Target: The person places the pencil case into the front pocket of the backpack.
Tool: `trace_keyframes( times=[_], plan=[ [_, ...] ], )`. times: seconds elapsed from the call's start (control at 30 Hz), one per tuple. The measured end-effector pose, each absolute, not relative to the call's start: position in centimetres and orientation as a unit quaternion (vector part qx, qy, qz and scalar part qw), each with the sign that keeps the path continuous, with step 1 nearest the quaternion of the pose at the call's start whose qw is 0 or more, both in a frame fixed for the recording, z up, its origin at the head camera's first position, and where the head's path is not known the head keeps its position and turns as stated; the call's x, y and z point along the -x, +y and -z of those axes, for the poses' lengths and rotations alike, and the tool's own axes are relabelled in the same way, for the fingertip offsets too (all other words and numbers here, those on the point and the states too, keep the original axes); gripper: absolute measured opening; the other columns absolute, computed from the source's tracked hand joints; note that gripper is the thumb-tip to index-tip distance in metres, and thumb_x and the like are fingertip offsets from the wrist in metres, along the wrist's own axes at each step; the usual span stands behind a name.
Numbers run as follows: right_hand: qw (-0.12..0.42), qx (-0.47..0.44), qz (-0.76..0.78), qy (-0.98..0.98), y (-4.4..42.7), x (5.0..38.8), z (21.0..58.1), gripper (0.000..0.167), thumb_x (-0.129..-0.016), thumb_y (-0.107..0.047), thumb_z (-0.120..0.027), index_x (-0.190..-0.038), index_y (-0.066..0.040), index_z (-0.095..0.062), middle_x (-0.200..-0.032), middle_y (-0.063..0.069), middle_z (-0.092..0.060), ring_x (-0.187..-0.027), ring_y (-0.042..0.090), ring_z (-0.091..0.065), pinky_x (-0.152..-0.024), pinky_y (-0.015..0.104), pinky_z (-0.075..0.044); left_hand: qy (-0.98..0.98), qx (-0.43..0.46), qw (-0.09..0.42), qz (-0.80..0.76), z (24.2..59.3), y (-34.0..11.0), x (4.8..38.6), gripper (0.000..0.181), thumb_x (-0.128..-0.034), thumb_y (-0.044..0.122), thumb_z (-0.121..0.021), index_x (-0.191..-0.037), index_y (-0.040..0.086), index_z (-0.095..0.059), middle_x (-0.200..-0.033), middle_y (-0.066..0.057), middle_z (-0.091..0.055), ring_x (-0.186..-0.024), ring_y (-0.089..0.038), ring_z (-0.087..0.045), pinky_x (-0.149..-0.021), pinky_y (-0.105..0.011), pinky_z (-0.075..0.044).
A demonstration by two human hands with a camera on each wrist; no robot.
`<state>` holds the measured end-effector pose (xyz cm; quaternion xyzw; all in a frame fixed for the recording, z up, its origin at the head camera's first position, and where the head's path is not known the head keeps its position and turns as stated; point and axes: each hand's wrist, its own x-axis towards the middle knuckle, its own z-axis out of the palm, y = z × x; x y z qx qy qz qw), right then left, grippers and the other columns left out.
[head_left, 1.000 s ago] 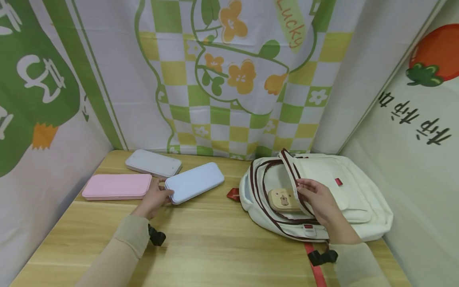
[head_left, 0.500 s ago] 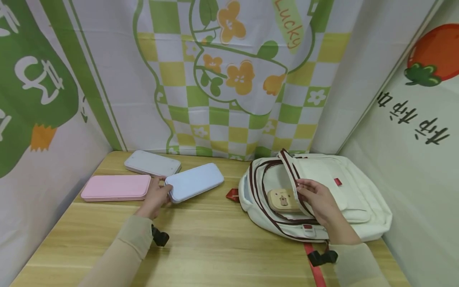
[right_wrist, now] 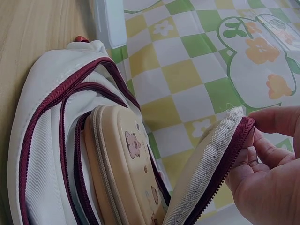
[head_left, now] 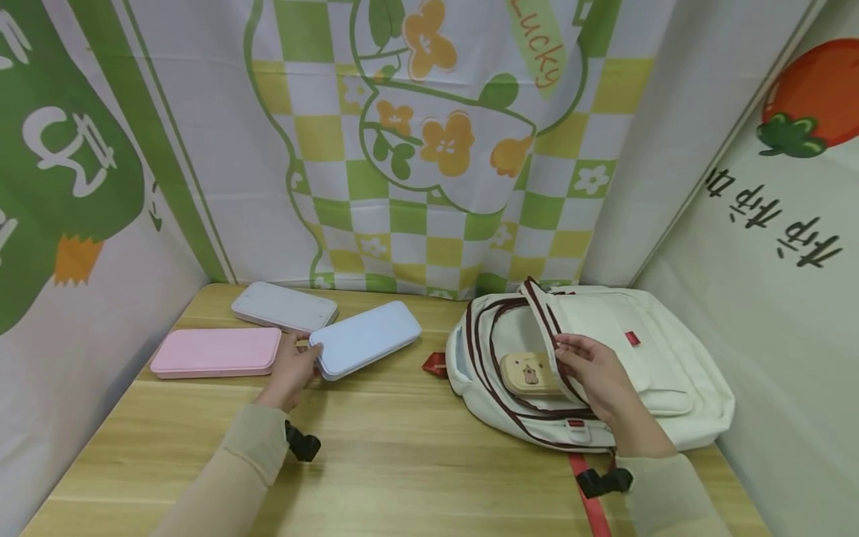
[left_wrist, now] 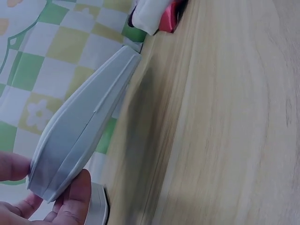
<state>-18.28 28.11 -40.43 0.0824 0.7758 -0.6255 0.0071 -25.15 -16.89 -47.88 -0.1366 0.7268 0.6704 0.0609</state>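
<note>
Both arms reach forward in beige sleeves (head_left: 228,459), well apart. The left hand (head_left: 293,371) pinches the near left end of a light blue case (head_left: 365,339) between thumb and fingers, and the left wrist view shows that case raised clear of the desk (head_left: 396,462), with its shadow on the wood. In the head view, it slants up toward the right. The right hand (head_left: 597,373) pinches the zipped edge of a flap (right_wrist: 201,164) on a white backpack (head_left: 658,350) with thumb and fingertips, holding the compartment open. The backpack lies at the right of the desk, trimmed with dark red zips. Inside the opened compartment sits a yellow case (head_left: 530,373), its zip shut and small animal pictures printed on it; its far end is hidden behind the flap. On the left of the desk lies a closed pink case (head_left: 216,350), its right end just beside the left hand; whether they touch is hard to tell. A pale grey case (head_left: 282,304) lies behind it, near the checked curtain (head_left: 436,246). A red strap (head_left: 590,507) runs from under the backpack toward the near edge.
</note>
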Motion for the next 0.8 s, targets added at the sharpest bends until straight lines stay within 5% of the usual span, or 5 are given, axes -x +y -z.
trace_keyframes(
  times=[0.27,0.8],
  plan=[
    [0.009,-0.083,0.625,0.776,28.1,18.3,40.5,0.036,-0.106,0.0,-0.053,-0.138,0.015,-0.046,-0.101,-0.004,-0.059,-0.093,0.003,-0.056,-0.079,0.018,-0.052,0.71,0.131,0.05,-0.69,47.8,-16.7,25.0,0.049,-0.1071,0.005,-0.049,-0.151,-0.006,-0.03,-0.111,-0.015,-0.043,-0.083,-0.013,-0.057,-0.07,-0.025,-0.055],
    [0.01,-0.077,0.626,0.776,28.1,18.3,40.5,0.036,-0.106,0.0,-0.053,-0.139,0.015,-0.046,-0.102,-0.004,-0.059,-0.093,0.003,-0.057,-0.079,0.019,-0.052,0.663,0.099,0.071,-0.738,47.3,-15.6,25.1,0.052,-0.1076,0.002,-0.049,-0.156,-0.002,-0.03,-0.142,-0.027,-0.037,-0.118,-0.03,-0.051,-0.087,-0.033,-0.056]
  ],
)
